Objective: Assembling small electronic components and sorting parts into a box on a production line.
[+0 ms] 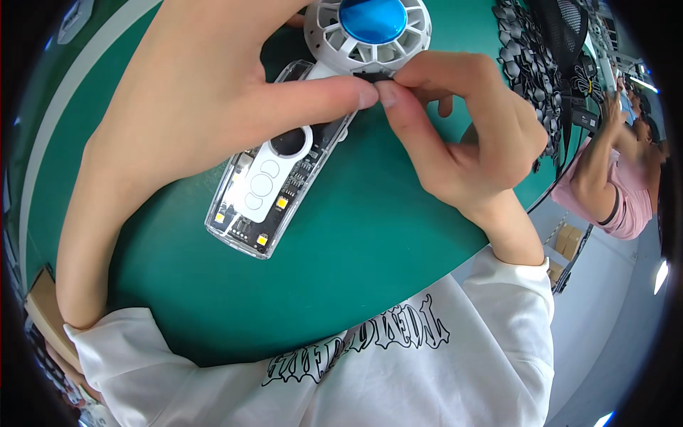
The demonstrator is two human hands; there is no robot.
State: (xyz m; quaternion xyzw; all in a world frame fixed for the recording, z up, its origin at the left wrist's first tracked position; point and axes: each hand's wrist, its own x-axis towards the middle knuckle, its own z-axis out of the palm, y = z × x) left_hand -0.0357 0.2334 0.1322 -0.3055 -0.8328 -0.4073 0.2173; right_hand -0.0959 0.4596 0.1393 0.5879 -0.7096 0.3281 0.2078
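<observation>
A handheld fan lies tilted over the green table, its white round fan head [321,44] with a shiny blue centre away from me. Its clear handle [249,224] points toward me, showing a dark circuit board, yellow-topped lights and a white button panel. My left hand [206,85] reaches over the fan from the left, thumb pressed at the neck below the head; its other fingers are mostly out of view. My right hand [477,121] pinches a small black piece [373,77] at the base of the fan head, thumb tip almost meeting the left thumb.
A pile of small black and grey parts [530,71] lies at the table's far right, beside a black mesh item [563,28]. Another person in a pink shirt [626,192] sits to the right. A cardboard box [50,313] stands at the left edge. The green table [341,242] curves around me.
</observation>
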